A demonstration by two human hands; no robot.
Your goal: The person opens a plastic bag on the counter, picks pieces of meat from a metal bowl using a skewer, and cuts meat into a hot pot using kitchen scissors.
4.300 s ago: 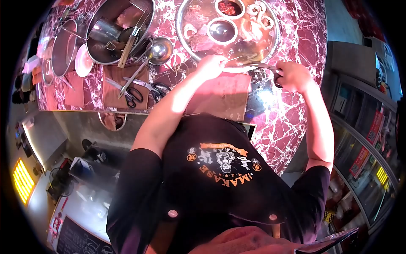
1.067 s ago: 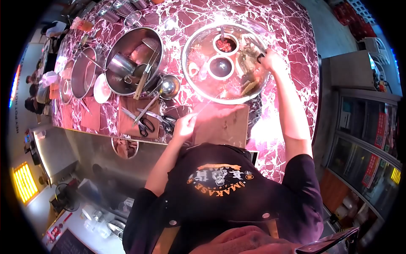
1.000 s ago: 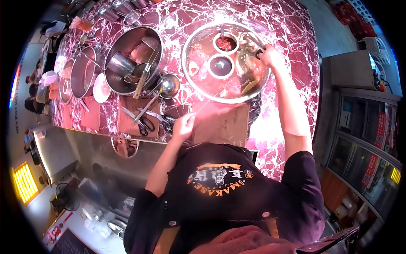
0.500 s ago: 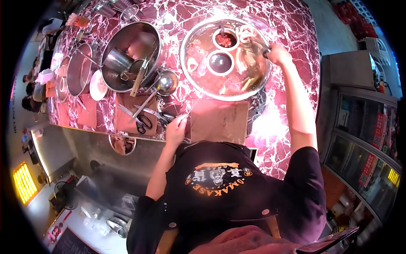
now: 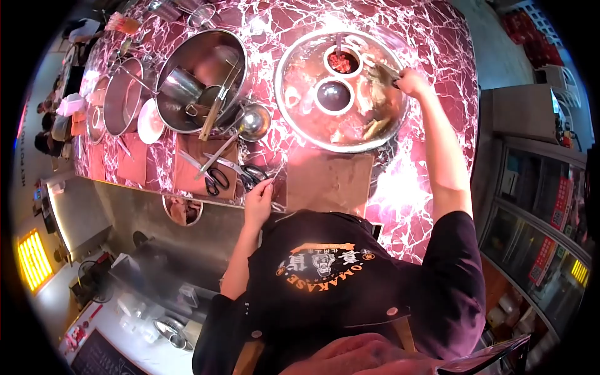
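My right hand (image 5: 412, 82) is closed round a dark-handled metal utensil at the right rim of a large round tray (image 5: 282, 119); its exact kind cannot be made out. In the tray lie pale, glossy pieces of food (image 5: 379, 94), a bowl of chopped red chilli (image 5: 339, 61) and a bowl of dark sauce (image 5: 334, 95). At the table's front edge my left hand (image 5: 258, 199) pinches a thin, skewer-like stick. Just beyond its fingers are black-handled scissors (image 5: 255, 175) and a second pair (image 5: 217, 180), both on a brown cloth (image 5: 187, 178).
A deep steel pot (image 5: 164, 106) holds a metal cylinder and wooden-handled strainers. Beside it lies a ladle (image 5: 254, 121). Farther left are another pot (image 5: 119, 100) and a white plate (image 5: 150, 121). A brown cloth (image 5: 330, 181) lies before the tray. Several people sit far left.
The whole view has shifted slightly. My right hand stays at the tray's right rim, and the utensil now points up and left over the food. Less of the stick shows beyond my left hand.
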